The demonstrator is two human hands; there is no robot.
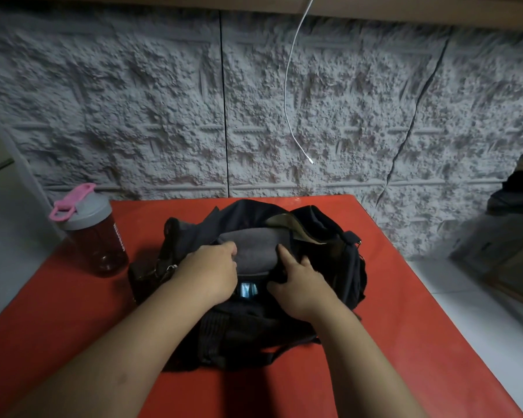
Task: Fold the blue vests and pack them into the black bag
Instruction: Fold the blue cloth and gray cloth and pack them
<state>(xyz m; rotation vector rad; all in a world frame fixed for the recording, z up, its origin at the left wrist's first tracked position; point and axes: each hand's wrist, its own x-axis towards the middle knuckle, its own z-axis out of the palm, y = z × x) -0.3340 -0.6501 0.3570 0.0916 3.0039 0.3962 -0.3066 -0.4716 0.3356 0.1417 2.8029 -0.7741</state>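
red table (390,312) fills lower frame, surface matte, back edge touching textured grey wall, right edge dropping off to pale tiled floor. black bag (323,236) sits directly on it, roughly centre, closer to back edge than front, top unzipped and gaping, straps trailing onto the red surface at its front and left side. shaker bottle (95,236) stands upright at the table's back-left corner, just beside the bag's left end, not touching as far as visible; dark red translucent body, grey lid, pink flip loop on top. rest of visible tabletop plain red, front-left and front-right areas partly covered by forearms
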